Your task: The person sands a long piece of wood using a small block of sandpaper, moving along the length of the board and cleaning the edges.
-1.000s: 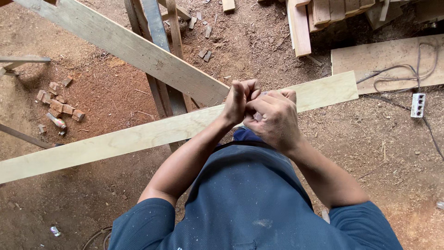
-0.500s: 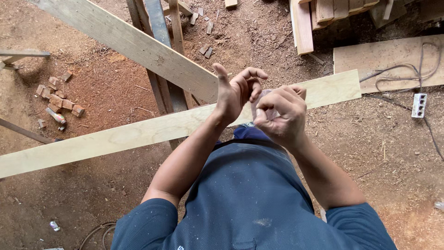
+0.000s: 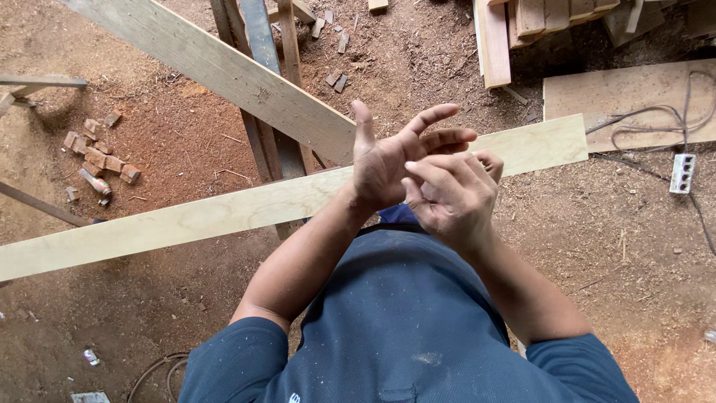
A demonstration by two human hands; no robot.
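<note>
Above the pale plank (image 3: pixel 224 216), at scene centre, both hands hover in the air, touching no wood.

- Left hand (image 3: pixel 388 160): spread wide, palm up, thumb raised, fingers fanned to the right. Holds nothing visible.
- Right hand (image 3: pixel 451 194): fingers curled narrow, tips pressed against the left palm and fingers, as if rubbing or picking at it. Whether a small item sits between the fingertips cannot be told.
- Pale plank: long and narrow, running from near left to far right directly beneath the hands, resting on darker supports.
- Second plank (image 3: pixel 224 75): wider, slanting from far left down toward the centre, its end passing under the left hand.
- Dark frame pieces (image 3: pixel 261 45): upright, crossing behind both planks.
- Small wood blocks (image 3: pixel 97 153): a cluster on the sawdust floor (image 3: pixel 634 261), far left.
- Power strip (image 3: pixel 682 173): white, far right, with cable (image 3: pixel 649 123) looping over a flat board (image 3: pixel 626 89).
- Stacked timber (image 3: pixel 522 22): far right edge.

Judgement on handling: cleaning or inspecting the palm goes best with the left hand kept flat and steady while the right fingertips work slowly, both staying over the plank so anything brushed off falls clear of the power strip.
</note>
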